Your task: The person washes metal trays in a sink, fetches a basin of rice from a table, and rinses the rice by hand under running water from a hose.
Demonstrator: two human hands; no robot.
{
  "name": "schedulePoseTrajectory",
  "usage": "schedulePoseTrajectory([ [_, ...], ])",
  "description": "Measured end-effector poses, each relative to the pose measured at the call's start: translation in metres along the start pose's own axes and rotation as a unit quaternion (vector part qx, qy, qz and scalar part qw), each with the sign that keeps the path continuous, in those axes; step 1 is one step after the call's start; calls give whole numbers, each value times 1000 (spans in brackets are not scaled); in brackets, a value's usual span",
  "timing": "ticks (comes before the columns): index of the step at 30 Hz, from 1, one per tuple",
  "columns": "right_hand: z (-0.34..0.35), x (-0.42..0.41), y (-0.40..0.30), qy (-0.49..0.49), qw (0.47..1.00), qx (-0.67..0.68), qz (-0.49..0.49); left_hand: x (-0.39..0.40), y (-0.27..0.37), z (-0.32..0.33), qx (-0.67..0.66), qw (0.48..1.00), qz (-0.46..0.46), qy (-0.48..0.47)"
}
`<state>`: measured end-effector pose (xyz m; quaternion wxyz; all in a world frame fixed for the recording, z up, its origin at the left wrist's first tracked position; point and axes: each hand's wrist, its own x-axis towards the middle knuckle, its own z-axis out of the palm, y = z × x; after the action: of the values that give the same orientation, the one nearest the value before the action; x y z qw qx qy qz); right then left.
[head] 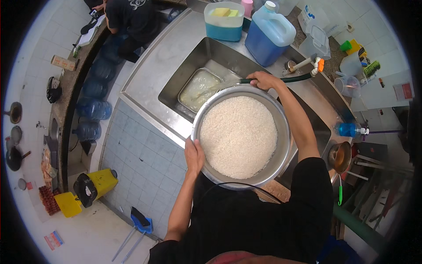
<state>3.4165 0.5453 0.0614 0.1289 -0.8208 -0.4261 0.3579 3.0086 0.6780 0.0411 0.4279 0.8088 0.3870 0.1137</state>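
Observation:
A wide metal bowl (284,145) full of white rice grains (239,137) stands in front of me at the sink's near side. My left hand (194,155) grips the bowl's left rim, thumb on top. At the bowl's far edge, my right hand (263,80) holds a dark green hose (296,78) near its end. Water (214,88) streams leftward from the hose into a rectangular metal tray (180,97). Cloudy water fills this tray, which sits inside the steel sink basin (171,87).
A blue-filled jug (268,36) and a sponge container (224,28) stand behind the basin. The hose joins a tap with an orange handle (319,65). Large water bottles (94,109) line the left counter's underside, near another person (132,23). A yellow bin (99,184) stands lower left.

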Motion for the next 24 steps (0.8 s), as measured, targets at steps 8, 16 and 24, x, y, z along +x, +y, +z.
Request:
schedulePoseTrajectory([
  [8, -6, -10, -9, -10, 996, -20, -82, 97, 26, 15, -150, 987, 58, -9],
  [16, -5, -33, -38, 17, 995, -52, -87, 161, 25, 53, -328, 939, 42, -94],
  [24, 11, -62, -52, 101, 988, -98, -68, 151, 33, 47, -295, 948, 34, -117],
])
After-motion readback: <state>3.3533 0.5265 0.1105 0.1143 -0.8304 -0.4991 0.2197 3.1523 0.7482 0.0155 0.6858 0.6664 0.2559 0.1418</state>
